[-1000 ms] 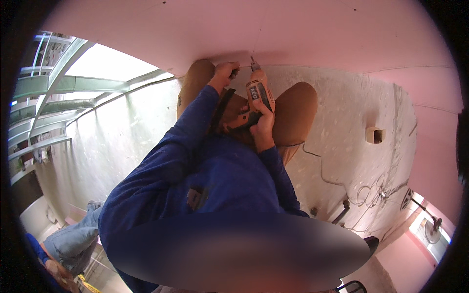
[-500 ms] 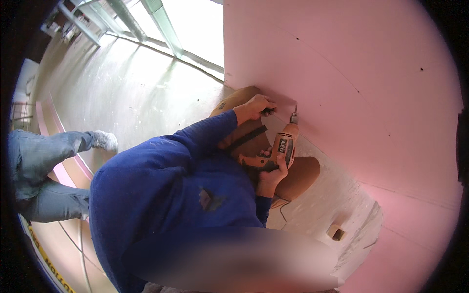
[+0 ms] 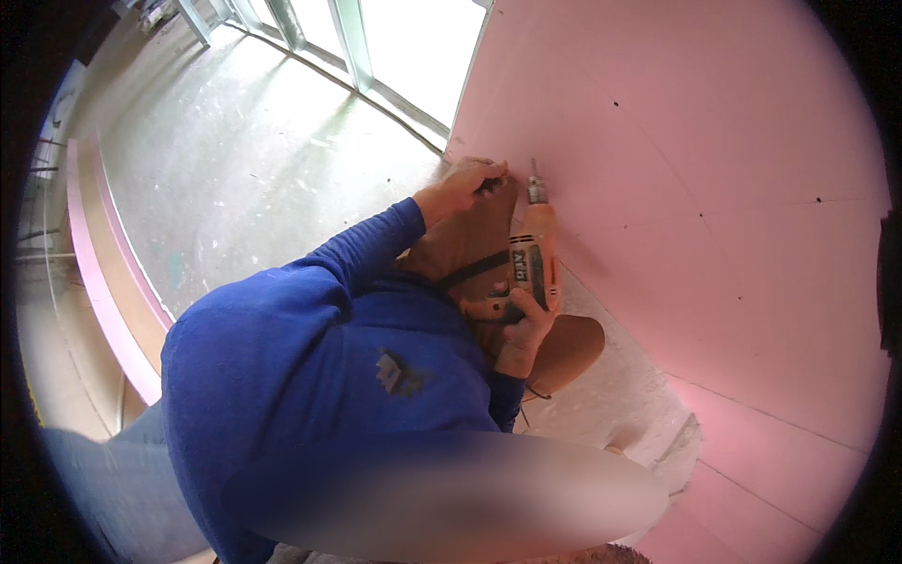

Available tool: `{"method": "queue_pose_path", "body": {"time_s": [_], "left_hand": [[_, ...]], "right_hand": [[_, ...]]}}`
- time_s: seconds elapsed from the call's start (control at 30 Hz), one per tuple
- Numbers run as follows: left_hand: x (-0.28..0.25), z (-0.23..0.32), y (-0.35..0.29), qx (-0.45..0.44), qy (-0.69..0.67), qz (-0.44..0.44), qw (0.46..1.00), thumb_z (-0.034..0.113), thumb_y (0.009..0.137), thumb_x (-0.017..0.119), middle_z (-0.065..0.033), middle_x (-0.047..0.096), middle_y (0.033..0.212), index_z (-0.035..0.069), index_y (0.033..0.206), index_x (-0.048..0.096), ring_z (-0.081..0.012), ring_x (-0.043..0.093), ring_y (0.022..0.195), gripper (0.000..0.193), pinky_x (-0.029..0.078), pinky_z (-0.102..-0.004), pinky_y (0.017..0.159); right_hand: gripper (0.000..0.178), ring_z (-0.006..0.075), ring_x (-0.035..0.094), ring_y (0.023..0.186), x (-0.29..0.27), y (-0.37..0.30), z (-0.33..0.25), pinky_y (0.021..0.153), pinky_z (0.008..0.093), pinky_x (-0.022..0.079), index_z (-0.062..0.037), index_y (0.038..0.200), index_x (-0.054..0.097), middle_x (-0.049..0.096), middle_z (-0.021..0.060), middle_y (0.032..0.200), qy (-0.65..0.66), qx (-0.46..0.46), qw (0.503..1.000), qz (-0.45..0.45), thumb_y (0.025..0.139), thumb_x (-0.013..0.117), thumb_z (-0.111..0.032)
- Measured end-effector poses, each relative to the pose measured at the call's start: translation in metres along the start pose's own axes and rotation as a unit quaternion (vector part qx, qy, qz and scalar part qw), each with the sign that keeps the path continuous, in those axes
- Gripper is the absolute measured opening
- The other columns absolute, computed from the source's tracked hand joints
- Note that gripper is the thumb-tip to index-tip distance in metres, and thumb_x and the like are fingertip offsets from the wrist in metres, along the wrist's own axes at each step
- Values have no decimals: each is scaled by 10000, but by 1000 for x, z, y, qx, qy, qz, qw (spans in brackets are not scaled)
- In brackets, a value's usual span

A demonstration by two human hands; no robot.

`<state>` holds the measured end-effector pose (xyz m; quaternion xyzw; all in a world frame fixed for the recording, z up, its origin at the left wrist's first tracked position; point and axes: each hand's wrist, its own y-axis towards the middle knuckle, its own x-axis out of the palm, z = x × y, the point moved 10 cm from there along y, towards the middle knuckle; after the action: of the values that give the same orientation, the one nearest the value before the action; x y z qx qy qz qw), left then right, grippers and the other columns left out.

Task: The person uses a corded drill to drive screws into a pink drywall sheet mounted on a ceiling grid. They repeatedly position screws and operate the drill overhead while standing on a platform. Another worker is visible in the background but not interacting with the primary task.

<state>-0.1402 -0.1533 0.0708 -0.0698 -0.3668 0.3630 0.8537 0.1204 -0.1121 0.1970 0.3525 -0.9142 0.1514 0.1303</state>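
Observation:
My right hand (image 3: 528, 329) is wrapped round the grip of an orange and black power drill (image 3: 534, 268). The drill's metal chuck and thin bit (image 3: 536, 180) point up toward the pink wallboard (image 3: 658, 169); whether the bit touches the board I cannot tell. My left hand (image 3: 462, 190) is beside the bit, near the board's left edge, with fingers curled together. Small dark bits show at those fingertips, too small to name. Below both hands are my bent legs in brown trousers (image 3: 470, 240), with a dark strap lying across them.
Dark fastener spots, such as one dot (image 3: 615, 103), mark the wallboard. Metal studs (image 3: 352, 47) stand by a bright opening at the back. Long pink-edged boards (image 3: 111, 282) lie on the dusty floor (image 3: 254, 141) at left. Another person's blurred leg (image 3: 122, 489) is at lower left.
The drill and its bit have shifted left and upward in view, closer to my left hand. The view has turned somewhat. The other person's legs have moved to the lower left.

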Motion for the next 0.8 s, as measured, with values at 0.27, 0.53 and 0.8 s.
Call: {"method": "queue_pose_path", "body": {"time_s": [0.27,0.53,0.8], "left_hand": [[-26,44,-11,28,-80,-47,995,106,1122,624,-88,727,1064,-70,1322,706,-149,665,845,279,544,-270,693],[-41,57,-22,28,-84,-36,995,118,1084,703,-77,709,995,-32,1258,697,-154,646,818,230,534,-272,711],[-43,57,-21,55,49,-79,994,156,1107,696,-12,679,961,-26,1226,721,-92,614,805,219,481,-247,671]], "right_hand": [[908,286,773,798,35,-7,-4,703,385,662,59,1532,564,747,191,1103,-57,37,998,-9,672,821,-78],[845,276,782,805,40,-9,-1,674,356,655,63,1509,587,750,174,1094,-89,61,994,-20,698,800,-35],[674,195,733,841,13,-14,21,725,340,609,-4,1338,713,758,76,1049,-130,123,984,-14,682,869,17]]}}
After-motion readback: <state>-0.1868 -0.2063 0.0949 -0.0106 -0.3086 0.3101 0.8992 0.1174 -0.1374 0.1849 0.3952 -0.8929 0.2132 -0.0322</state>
